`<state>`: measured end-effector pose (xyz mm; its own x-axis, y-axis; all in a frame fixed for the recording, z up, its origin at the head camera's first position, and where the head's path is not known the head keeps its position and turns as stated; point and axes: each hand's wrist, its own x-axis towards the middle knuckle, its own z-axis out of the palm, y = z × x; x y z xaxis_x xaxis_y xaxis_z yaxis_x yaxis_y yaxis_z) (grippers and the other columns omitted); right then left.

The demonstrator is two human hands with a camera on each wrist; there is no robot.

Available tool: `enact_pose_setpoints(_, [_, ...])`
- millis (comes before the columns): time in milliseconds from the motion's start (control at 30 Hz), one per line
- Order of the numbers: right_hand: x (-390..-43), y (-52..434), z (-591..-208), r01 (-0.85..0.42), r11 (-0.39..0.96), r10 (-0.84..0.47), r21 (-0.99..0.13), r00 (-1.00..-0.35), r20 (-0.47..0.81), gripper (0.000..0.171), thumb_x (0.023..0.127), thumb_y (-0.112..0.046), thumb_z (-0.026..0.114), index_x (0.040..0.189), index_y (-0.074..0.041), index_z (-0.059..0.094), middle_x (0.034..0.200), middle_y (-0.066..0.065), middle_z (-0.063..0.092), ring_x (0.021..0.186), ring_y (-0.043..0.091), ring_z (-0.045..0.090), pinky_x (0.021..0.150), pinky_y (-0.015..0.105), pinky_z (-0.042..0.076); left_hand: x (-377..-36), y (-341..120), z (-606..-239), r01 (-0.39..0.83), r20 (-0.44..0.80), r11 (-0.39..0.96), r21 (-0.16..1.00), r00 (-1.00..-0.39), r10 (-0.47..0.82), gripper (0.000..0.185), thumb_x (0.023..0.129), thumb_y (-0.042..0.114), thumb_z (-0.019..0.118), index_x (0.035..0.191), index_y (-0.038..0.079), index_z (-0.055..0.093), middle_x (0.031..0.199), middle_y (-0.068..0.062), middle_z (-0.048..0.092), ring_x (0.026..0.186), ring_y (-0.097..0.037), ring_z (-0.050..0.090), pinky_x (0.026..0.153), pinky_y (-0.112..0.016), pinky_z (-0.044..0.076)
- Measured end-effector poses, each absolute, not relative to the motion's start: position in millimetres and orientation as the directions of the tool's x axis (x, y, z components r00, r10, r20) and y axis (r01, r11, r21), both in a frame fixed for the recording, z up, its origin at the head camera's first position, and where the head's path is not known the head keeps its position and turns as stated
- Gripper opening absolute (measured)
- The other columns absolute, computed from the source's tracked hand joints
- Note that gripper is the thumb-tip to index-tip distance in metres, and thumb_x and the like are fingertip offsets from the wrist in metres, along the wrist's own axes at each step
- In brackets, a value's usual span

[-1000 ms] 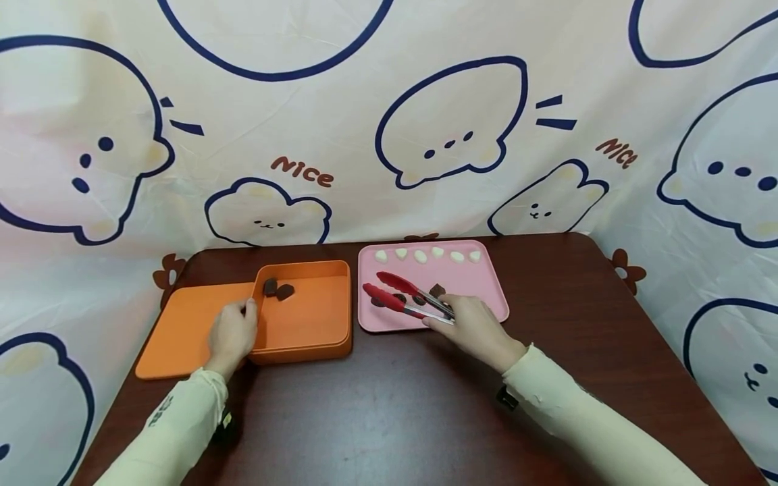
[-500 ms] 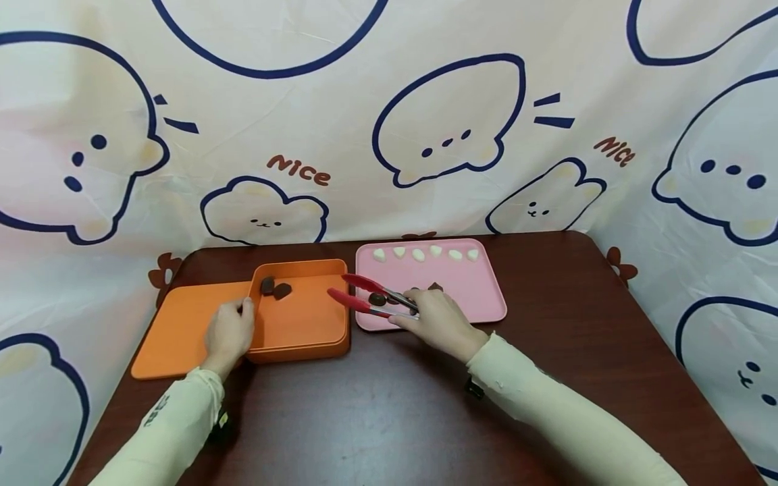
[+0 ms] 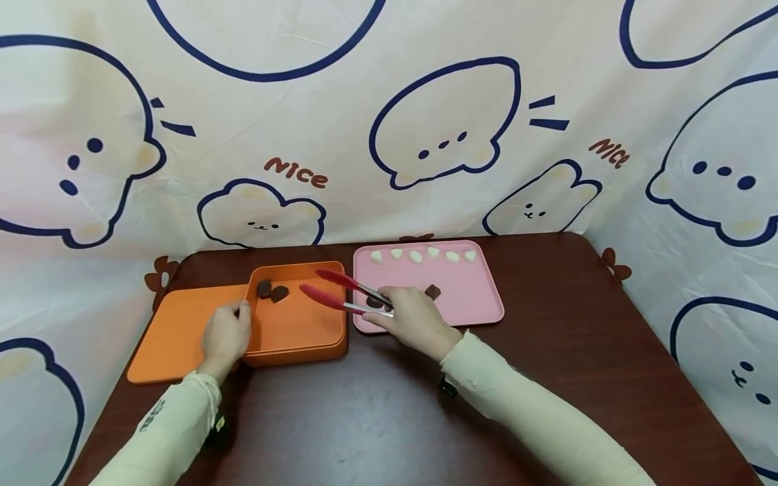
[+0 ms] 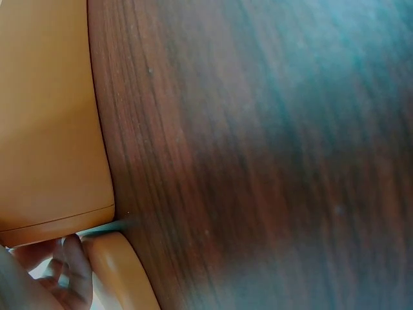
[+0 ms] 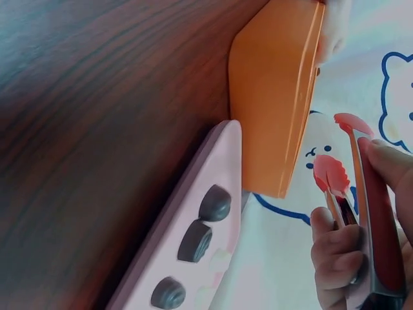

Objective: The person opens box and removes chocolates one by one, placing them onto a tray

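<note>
My right hand (image 3: 413, 317) grips a pair of red-tipped metal tongs (image 3: 322, 296). Their tips stand apart over the right half of an orange box (image 3: 298, 356), and the right wrist view shows nothing between the red tips (image 5: 332, 174). With thumb and fingers, my left hand (image 3: 226, 334) pinches the box's left rim. Two dark brown chocolate-like pieces (image 3: 279, 293) lie in the box's far left corner. On the pink tray (image 3: 471, 300) are a brown piece (image 3: 432, 292) and darker pieces (image 5: 215, 203), partly hidden by the right hand in the head view.
A flat orange lid (image 3: 167, 331) lies left of the box, close against it. Several white pieces (image 3: 416, 256) form a row along the tray's far edge. The tray adjoins the box's right side on a dark wooden table (image 3: 340, 432). A printed curtain (image 3: 352, 209) hangs behind.
My right hand has carried the tongs left, from above the tray to over the box, with the tips staying apart. The left hand keeps its hold on the rim.
</note>
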<state>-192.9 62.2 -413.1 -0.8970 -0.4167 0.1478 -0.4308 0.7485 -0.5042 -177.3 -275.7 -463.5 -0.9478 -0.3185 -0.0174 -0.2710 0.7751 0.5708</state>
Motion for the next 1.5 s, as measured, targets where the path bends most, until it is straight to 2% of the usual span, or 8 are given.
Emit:
enact_pose_setpoints(167, [-197.9,48.0,-413.7,-0.421,0.763,-0.425,-0.49,-0.898,0.109,0.037,0.09,-0.049,0.073,0.079,-0.017,0.06,0.06,-0.007,0.048,0.056,0.011,0.047,0.051,0.025,0.035,-178.1,-276.9,-465.0,-0.274,-0.022,0.776,0.569,-0.948,-0.318,0.056,0.108,0.041,0.027,0.073,0.009,0.057,0.061,-0.005,0.052,0.053,-0.023,0.048,0.049,-0.033,0.035])
enact_pose_setpoints(333, [-207.0,35.5,-419.7,-0.406,0.783,-0.431,-0.471,-0.901,0.06,0.037,0.091,-0.051,0.071,0.086,-0.016,0.063,0.062,-0.005,0.051,0.056,0.011,0.049,0.048,0.024,0.036,-178.9,-278.1,-465.7,-0.282,-0.024,0.775,0.565,-0.945,-0.327,0.057,0.108,0.041,0.028,0.077,0.008,0.061,0.061,-0.005,0.052,0.054,-0.024,0.048,0.049,-0.033,0.035])
enact_pose_setpoints(500, [-213.0,27.6,-423.8,-0.407,0.798,-0.439,-0.444,-0.898,0.034,0.039,0.09,-0.052,0.072,0.095,-0.013,0.07,0.064,-0.005,0.054,0.058,0.012,0.052,0.051,0.025,0.039,-179.9,-276.6,-466.0,-0.282,-0.029,0.778,0.562,-0.946,-0.322,0.057,0.108,0.041,0.028,0.077,0.007,0.061,0.059,-0.005,0.05,0.053,-0.024,0.048,0.048,-0.033,0.035])
enact_pose_setpoints(767, [-217.8,15.3,-419.8,-0.433,0.833,-0.452,-0.345,-0.892,0.027,0.039,0.09,-0.051,0.072,0.094,-0.012,0.069,0.064,-0.005,0.057,0.061,0.012,0.056,0.052,0.025,0.042,-181.2,-275.7,-467.5,-0.276,-0.025,0.78,0.562,-0.948,-0.318,0.056,0.108,0.042,0.027,0.073,0.01,0.057,0.059,-0.005,0.049,0.053,-0.024,0.048,0.05,-0.033,0.035])
enact_pose_setpoints(867, [-220.4,7.3,-415.2,-0.433,0.836,-0.461,-0.337,-0.887,-0.003,0.04,0.091,-0.051,0.071,0.097,-0.012,0.068,0.063,-0.004,0.058,0.059,0.011,0.057,0.051,0.024,0.043,-181.1,-276.5,-468.0,-0.279,-0.021,0.778,0.563,-0.946,-0.324,0.057,0.108,0.042,0.027,0.075,0.009,0.06,0.059,-0.005,0.05,0.054,-0.024,0.049,0.05,-0.033,0.035])
enact_pose_setpoints(1133, [-228.5,-15.3,-412.1,-0.436,0.856,-0.469,-0.278,-0.881,-0.059,0.04,0.091,-0.056,0.069,0.086,-0.017,0.061,0.066,-0.004,0.05,0.059,0.012,0.052,0.049,0.024,0.038,-182.0,-278.9,-467.8,-0.288,-0.026,0.787,0.545,-0.945,-0.327,0.056,0.108,0.042,0.028,0.087,0.007,0.067,0.065,-0.007,0.054,0.063,-0.026,0.053,0.052,-0.033,0.035])
enact_pose_setpoints(1300, [-235.1,-23.1,-415.9,-0.445,0.86,-0.469,-0.25,-0.882,-0.043,0.04,0.091,-0.056,0.068,0.085,-0.017,0.062,0.066,-0.005,0.046,0.059,0.011,0.048,0.05,0.025,0.036,-182.6,-278.6,-467.7,-0.288,-0.025,0.789,0.543,-0.944,-0.328,0.056,0.107,0.041,0.028,0.083,0.008,0.066,0.065,-0.007,0.055,0.064,-0.026,0.054,0.053,-0.033,0.035])
enact_pose_setpoints(1500, [-238.9,-26.4,-417.2,-0.437,0.877,-0.458,-0.197,-0.886,-0.075,0.039,0.094,-0.055,0.065,0.088,-0.017,0.062,0.07,-0.005,0.049,0.063,0.011,0.05,0.057,0.026,0.04,-182.2,-278.0,-466.1,-0.28,-0.017,0.784,0.554,-0.945,-0.326,0.056,0.107,0.04,0.029,0.081,0.007,0.065,0.064,-0.007,0.055,0.063,-0.026,0.054,0.053,-0.033,0.035])
